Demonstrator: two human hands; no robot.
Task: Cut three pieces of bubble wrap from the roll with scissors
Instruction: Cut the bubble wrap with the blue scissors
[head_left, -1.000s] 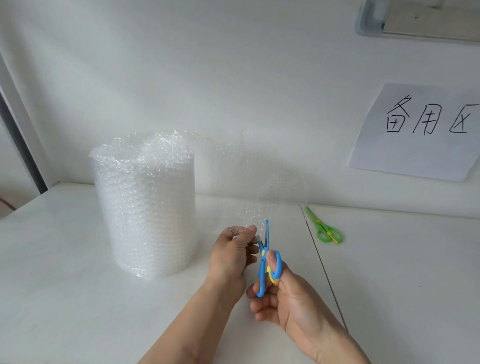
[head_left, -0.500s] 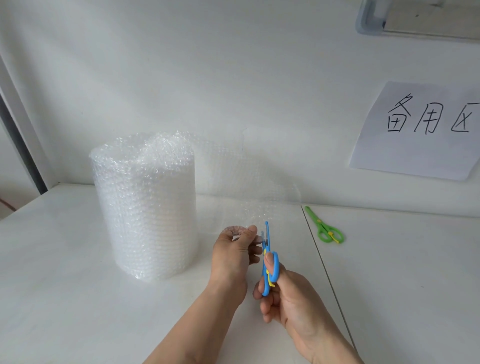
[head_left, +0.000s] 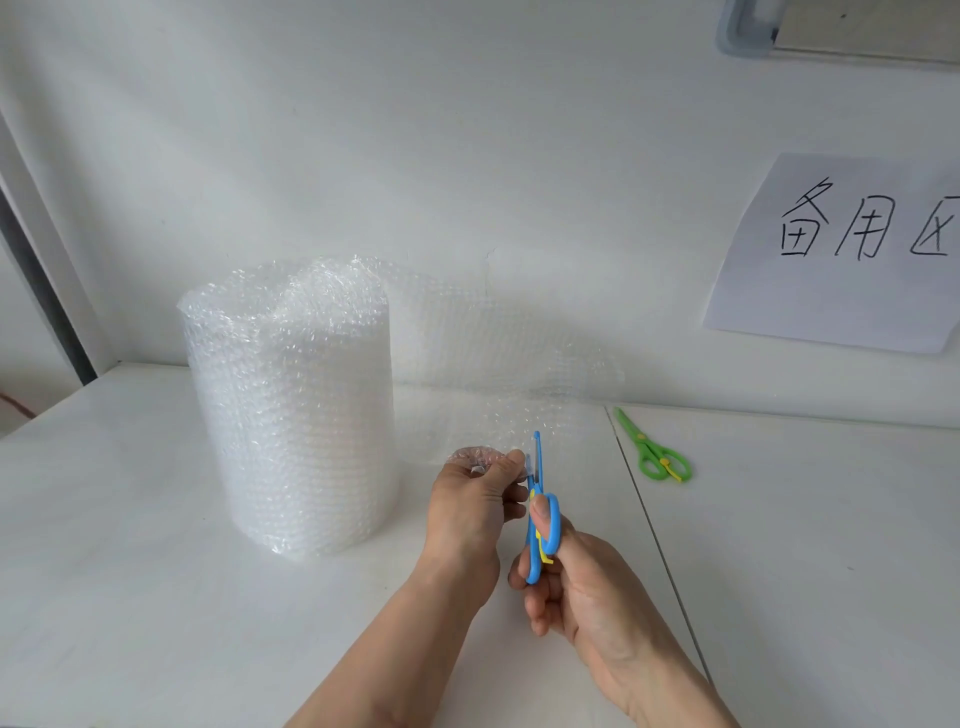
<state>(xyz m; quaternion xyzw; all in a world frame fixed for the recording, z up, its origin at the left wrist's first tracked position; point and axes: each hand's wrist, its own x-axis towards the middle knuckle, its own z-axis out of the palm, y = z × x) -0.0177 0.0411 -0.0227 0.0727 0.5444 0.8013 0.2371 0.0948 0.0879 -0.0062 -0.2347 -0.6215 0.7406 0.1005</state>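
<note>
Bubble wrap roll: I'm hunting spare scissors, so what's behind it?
Behind the roll only the wall and its loose sheet show. The tabletop directly behind is hidden. Green scissors lie far right.

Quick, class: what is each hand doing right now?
Left hand: pinches the bubble wrap edge.
Right hand: grips the blue scissors.
</note>
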